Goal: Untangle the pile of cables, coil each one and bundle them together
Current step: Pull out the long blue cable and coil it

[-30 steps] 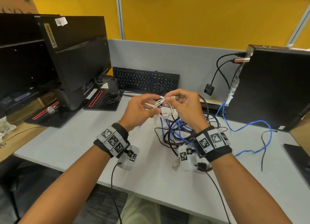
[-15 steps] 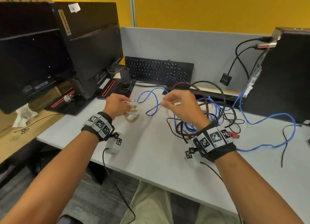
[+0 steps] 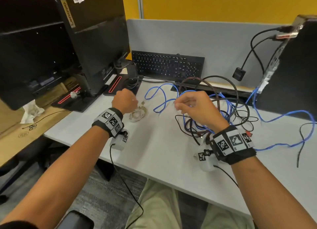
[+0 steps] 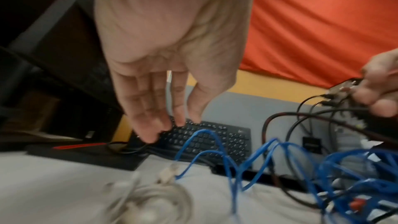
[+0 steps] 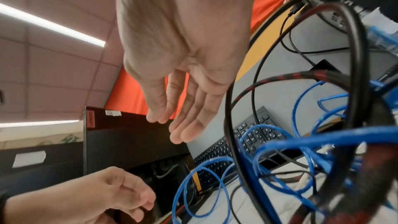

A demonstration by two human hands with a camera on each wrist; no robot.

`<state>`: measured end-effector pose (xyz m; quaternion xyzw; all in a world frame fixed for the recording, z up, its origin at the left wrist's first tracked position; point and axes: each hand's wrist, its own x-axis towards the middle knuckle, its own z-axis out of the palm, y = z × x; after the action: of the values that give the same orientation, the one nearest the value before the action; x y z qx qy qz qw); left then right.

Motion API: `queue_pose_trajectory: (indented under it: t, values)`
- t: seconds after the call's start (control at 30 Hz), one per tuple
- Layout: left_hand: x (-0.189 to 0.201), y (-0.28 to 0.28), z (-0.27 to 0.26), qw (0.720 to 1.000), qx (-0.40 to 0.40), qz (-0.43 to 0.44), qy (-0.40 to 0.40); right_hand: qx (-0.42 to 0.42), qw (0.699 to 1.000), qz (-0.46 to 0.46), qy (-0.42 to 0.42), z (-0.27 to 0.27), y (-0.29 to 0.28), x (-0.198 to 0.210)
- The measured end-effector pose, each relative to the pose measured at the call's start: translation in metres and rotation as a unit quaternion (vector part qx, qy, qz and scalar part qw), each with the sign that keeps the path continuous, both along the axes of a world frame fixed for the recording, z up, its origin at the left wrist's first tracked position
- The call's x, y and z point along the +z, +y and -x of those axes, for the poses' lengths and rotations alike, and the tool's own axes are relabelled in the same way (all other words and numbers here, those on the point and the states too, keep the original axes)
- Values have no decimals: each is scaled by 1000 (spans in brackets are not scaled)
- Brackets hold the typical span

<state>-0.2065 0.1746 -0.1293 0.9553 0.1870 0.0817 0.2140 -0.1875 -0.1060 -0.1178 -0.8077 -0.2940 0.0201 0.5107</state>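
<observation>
Half a second ago the left hand point(image 3: 124, 101) was setting the white cable point(image 3: 138, 113) down; now that small coil lies free on the desk point(image 3: 159, 153), just below and right of the left grip, whose fingers point(image 4: 150, 117) hang straight and hold nothing. Both hands have drawn a little apart from it. The right hand point(image 3: 197, 108) hovers over the near-left edge of the tangle, fingers point(image 5: 189, 125) loosely extended, its grip empty too.

Behind and right of the right grip sits the remaining pile: blue cable point(image 3: 161, 98) looping out toward the white coil, threaded through a black cable point(image 3: 236, 95) and a braided red-black cable point(image 5: 290, 76).

Likely risk: pulling the blue one hard could tighten the knot, since it seems woven through the others, or its loose loop could sweep the finished coil open. One blue run also leads toward the computer tower point(image 3: 291, 71); tugging it may strain a plugged-in connector.
</observation>
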Motion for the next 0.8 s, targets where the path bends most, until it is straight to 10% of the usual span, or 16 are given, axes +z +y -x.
queue_pose_trajectory:
  t: [0.13, 0.33, 0.63, 0.8]
  values:
    - [19, -49, 8, 967, -216, 99, -90, -15, 999, -45, 6, -1, -23, 14]
    - [1, -115, 11, 909, -415, 42, 10, -19, 999, 24, 20, 10, -57, 6]
    - [-32, -151, 0, 915, -393, 85, 24, -62, 950, 304, -21, -1, -70, -22]
    - [-28, -152, -11, 935, -309, 172, -25, -78, 949, 292, -85, -4, -68, -27]
